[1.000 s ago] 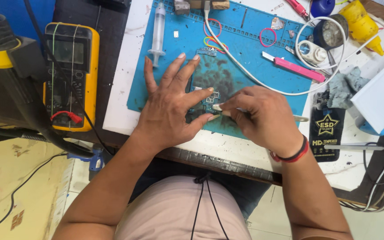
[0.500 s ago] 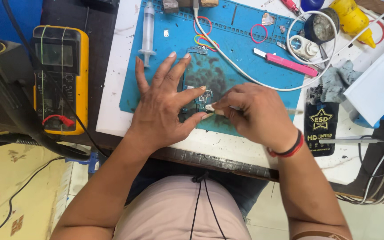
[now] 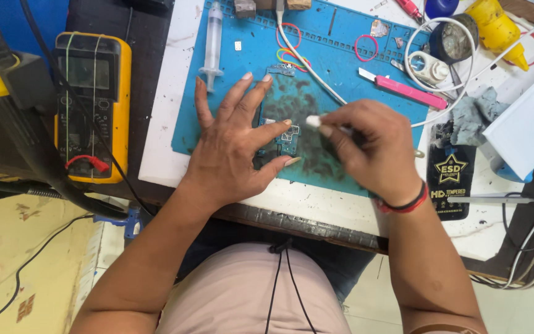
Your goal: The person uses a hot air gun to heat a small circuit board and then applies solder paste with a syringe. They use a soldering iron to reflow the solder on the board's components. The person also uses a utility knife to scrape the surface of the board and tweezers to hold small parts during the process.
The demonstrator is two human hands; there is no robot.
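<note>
Fingers of your left hand (image 3: 230, 154) spread flat, pinning a small dark circuit board (image 3: 287, 137) on the stained blue rubber mat (image 3: 341, 68). Your right hand (image 3: 369, 151) is pinched shut on a slim stick with a soft white swab tip (image 3: 313, 121), just above the board. A clear plastic syringe (image 3: 212, 43) lies near the mat's left edge; a pink knife (image 3: 403, 89) crowds the right.
</note>
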